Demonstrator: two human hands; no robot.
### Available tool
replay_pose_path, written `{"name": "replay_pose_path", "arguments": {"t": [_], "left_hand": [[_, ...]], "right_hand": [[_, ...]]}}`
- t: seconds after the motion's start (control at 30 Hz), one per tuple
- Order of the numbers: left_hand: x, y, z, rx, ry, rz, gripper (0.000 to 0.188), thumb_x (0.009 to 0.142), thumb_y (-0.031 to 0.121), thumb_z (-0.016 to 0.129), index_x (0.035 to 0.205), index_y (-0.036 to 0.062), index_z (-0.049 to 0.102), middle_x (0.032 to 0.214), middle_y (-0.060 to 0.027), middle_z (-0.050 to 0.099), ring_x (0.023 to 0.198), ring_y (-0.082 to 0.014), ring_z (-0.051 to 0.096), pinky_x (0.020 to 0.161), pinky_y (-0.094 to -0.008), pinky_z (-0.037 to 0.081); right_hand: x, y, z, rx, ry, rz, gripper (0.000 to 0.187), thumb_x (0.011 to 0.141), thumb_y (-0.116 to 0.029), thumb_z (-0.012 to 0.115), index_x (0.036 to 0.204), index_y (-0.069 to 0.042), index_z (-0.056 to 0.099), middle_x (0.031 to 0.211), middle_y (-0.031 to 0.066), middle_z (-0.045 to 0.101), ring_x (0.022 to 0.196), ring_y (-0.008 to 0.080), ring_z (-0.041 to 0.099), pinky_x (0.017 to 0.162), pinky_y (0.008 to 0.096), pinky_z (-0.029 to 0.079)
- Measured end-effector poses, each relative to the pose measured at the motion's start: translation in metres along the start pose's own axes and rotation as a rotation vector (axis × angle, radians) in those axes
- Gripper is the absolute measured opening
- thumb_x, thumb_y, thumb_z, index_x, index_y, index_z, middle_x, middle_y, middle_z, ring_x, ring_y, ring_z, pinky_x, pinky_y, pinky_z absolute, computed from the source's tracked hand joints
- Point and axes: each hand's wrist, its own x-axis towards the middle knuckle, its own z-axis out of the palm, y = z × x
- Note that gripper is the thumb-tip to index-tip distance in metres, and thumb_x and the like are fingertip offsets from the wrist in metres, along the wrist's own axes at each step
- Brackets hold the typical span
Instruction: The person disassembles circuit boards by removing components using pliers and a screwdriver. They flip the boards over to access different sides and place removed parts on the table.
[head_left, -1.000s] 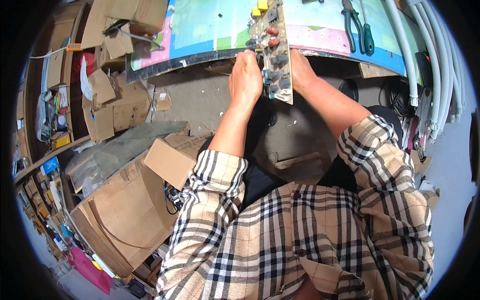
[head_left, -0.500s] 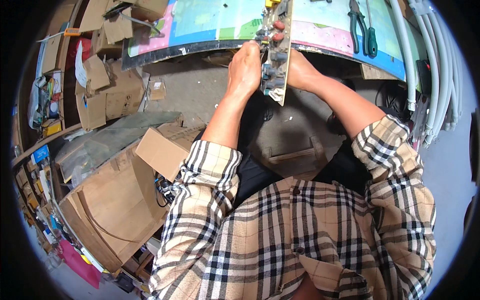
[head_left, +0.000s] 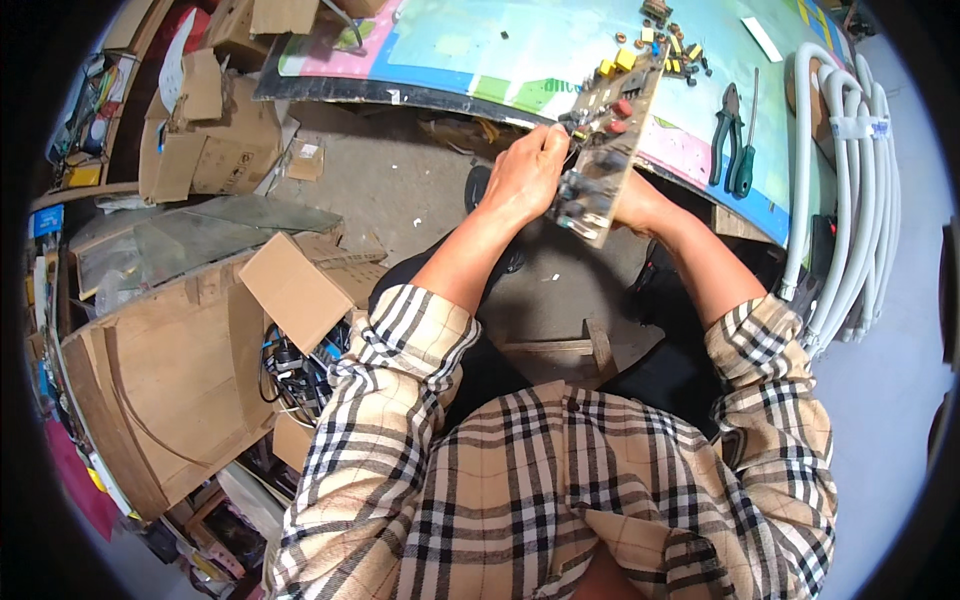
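A tilted circuit board stands on edge over the table's front rim, its component side toward my left. Red, black and yellow parts crowd its face. My left hand is closed at the board's left side, thumb uppermost, gripping it by that side. My right hand is behind the board, against its back. The board hides the fingers of that hand, so whether it grips anything does not show.
Loose components lie on the patterned tabletop beyond the board. Pliers and a green-handled screwdriver rest at the right. Coiled white tubing hangs past the table's right end. Cardboard boxes stand at the left.
The view has shifted, bringing the loose components on the table into sight. The board now leans more to the right, showing more of its component face. Both hands stay at it.
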Motion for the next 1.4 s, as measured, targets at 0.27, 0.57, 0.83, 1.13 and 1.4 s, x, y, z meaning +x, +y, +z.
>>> {"name": "replay_pose_path", "arguments": {"t": [0.27, 0.57, 0.83, 1.13, 1.4], "left_hand": [[0.009, 0.004, 0.014, -0.105, -0.027, -0.361, 0.064, 0.095, 0.046, 0.025, 0.117, -0.0032, 0.057, 0.114, -0.0234, 0.062, 0.089, -0.0408, 0.066, 0.047, -0.0407, 0.059], [0.023, -0.002, 0.025, 0.043, 0.023, -0.374, 0.060, 0.093, 0.046, 0.027, 0.121, 0.0010, 0.056, 0.116, -0.0249, 0.061, 0.096, -0.0422, 0.063, 0.071, -0.0473, 0.057], [0.020, -0.006, 0.021, -0.098, 0.058, -0.117, 0.055, 0.092, 0.046, 0.029, 0.110, 0.0032, 0.059, 0.114, -0.0298, 0.058, 0.113, -0.0481, 0.051, 0.096, -0.0481, 0.040], [0.011, 0.006, 0.021, -0.015, 0.043, -0.159, 0.058, 0.094, 0.049, 0.028, 0.108, 0.0013, 0.057, 0.113, -0.0278, 0.059, 0.112, -0.0471, 0.051, 0.094, -0.0459, 0.040], [0.012, -0.011, 0.013, -0.091, 0.079, -0.098, 0.056, 0.093, 0.049, 0.031, 0.110, 0.0032, 0.058, 0.111, -0.0323, 0.058, 0.109, -0.0517, 0.051, 0.095, -0.0526, 0.040]], "right_hand": [[0.016, 0.018, 0.003, -0.869, 0.416, -0.052, 0.015, 0.079, -0.012, 0.059, 0.079, -0.002, 0.070, 0.079, 0.0217, 0.068, 0.075, 0.0371, 0.068, 0.071, 0.0450, 0.055], [0.024, 0.043, -0.012, -0.981, 0.315, -0.007, 0.022, 0.081, -0.020, 0.058, 0.088, -0.004, 0.070, 0.089, 0.0190, 0.069, 0.085, 0.0344, 0.068, 0.076, 0.0412, 0.054], [0.013, 0.003, -0.013, 0.048, -0.046, 0.364, 0.021, 0.083, -0.023, 0.062, 0.086, -0.003, 0.060, 0.064, 0.0042, 0.054, 0.049, 0.0118, 0.048, 0.041, 0.0286, 0.037], [0.010, 0.041, -0.021, -0.271, 0.070, -0.120, 0.041, 0.079, -0.023, 0.067, 0.112, 0.000, 0.059, 0.110, 0.0163, 0.060, 0.103, 0.0282, 0.057, 0.091, 0.0379, 0.045], [0.006, 0.002, -0.025, -0.272, 0.000, 0.170, 0.045, 0.081, -0.026, 0.065, 0.121, -0.006, 0.060, 0.116, 0.0146, 0.062, 0.107, 0.0249, 0.060, 0.094, 0.0345, 0.046]]}}
